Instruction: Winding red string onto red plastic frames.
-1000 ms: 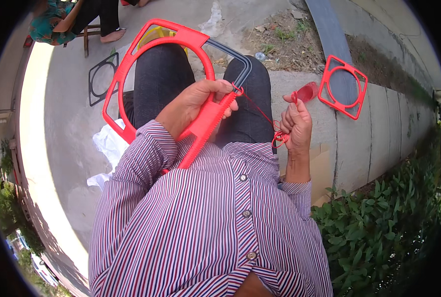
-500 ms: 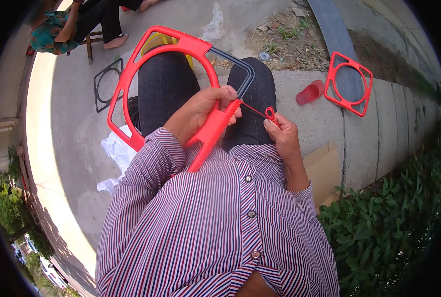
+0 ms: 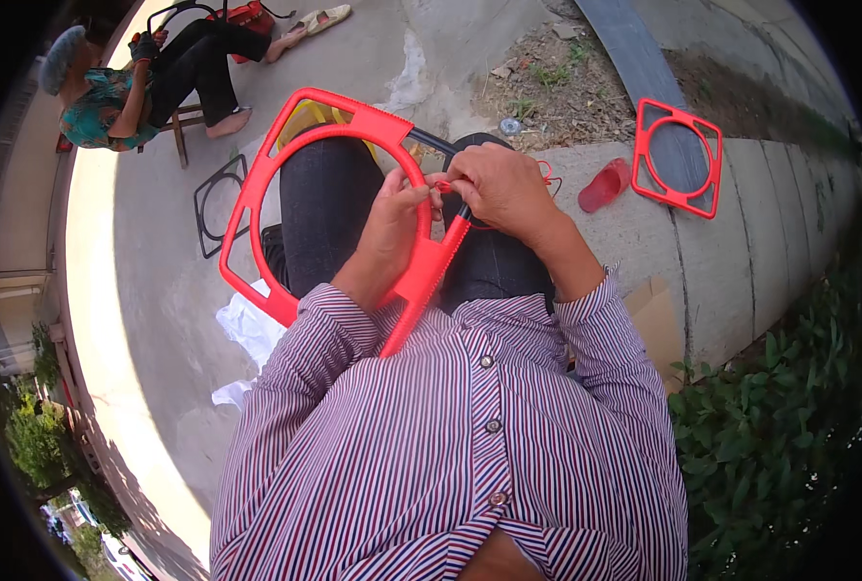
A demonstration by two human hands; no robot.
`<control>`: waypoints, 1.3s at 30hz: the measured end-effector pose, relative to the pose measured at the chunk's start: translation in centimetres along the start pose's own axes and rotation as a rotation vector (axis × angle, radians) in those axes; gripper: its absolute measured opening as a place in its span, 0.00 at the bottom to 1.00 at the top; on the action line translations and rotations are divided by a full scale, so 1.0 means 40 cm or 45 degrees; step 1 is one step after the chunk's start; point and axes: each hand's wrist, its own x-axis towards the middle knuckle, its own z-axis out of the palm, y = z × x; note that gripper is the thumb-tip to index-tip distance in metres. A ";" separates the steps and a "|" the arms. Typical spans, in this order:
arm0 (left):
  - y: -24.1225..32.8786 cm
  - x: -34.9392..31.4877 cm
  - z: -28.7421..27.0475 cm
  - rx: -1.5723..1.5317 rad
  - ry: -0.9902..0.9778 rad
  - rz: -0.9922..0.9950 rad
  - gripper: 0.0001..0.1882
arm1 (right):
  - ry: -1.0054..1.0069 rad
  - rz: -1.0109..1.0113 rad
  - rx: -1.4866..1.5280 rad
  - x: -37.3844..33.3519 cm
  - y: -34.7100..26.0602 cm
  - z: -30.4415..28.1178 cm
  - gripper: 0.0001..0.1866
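A red plastic frame (image 3: 373, 124) with a large round opening and notched edges rests tilted across my lap. A dark bent tube (image 3: 433, 141) runs along its right side. My left hand (image 3: 389, 221) lies against the right part of the ring, fingertips pinched together on a thin red cord (image 3: 443, 186). From the right, my right hand (image 3: 500, 190) reaches over the tube, and its closed fingers meet the left fingertips at the same cord. A loose loop of cord shows beyond the right hand. The right fingertips are partly hidden.
Another red frame (image 3: 646, 155) stands at the right near a red slipper (image 3: 605, 186). A black frame (image 3: 201, 215) and white plastic sheeting (image 3: 249, 329) lie at left. Cardboard (image 3: 655, 324) and bushes (image 3: 770, 455) are at right. A seated person (image 3: 111, 107) handles a black frame.
My right hand has moved left from beside the frame to meet the left fingertips over the tube. My left hand has shifted from gripping the frame's edge to the cord.
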 end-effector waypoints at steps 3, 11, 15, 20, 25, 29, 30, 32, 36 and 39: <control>-0.001 0.007 -0.012 -0.085 -0.042 -0.248 0.25 | -0.089 -0.098 -0.084 -0.004 0.030 0.030 0.05; 0.032 0.012 -0.016 -0.148 -0.240 -0.564 0.27 | 0.340 0.192 0.178 -0.124 0.043 0.046 0.09; 0.022 0.019 -0.013 -0.146 -0.302 -0.594 0.29 | 0.298 0.215 0.161 -0.133 0.048 0.084 0.08; 0.019 0.013 -0.021 -0.057 -0.263 -0.688 0.20 | 0.356 0.220 0.443 -0.158 0.052 0.032 0.06; 0.030 0.007 0.011 0.022 -0.085 -0.802 0.11 | 0.215 0.203 1.654 -0.259 0.018 -0.098 0.08; 0.038 0.006 0.025 0.096 -0.040 -0.775 0.09 | 0.291 0.376 1.883 -0.379 -0.066 -0.208 0.16; 0.042 0.007 0.024 0.098 -0.036 -0.778 0.10 | 0.275 0.377 1.874 -0.409 -0.083 -0.241 0.18; 0.047 0.004 0.015 0.086 -0.017 -0.767 0.10 | 0.310 0.356 1.843 -0.469 -0.119 -0.293 0.19; 0.037 0.024 0.007 0.074 0.050 -0.721 0.15 | 0.078 -0.088 1.793 -0.549 -0.109 -0.369 0.07; 0.024 0.042 -0.003 0.096 0.080 -0.695 0.20 | 0.063 -0.199 1.670 -0.600 -0.121 -0.457 0.07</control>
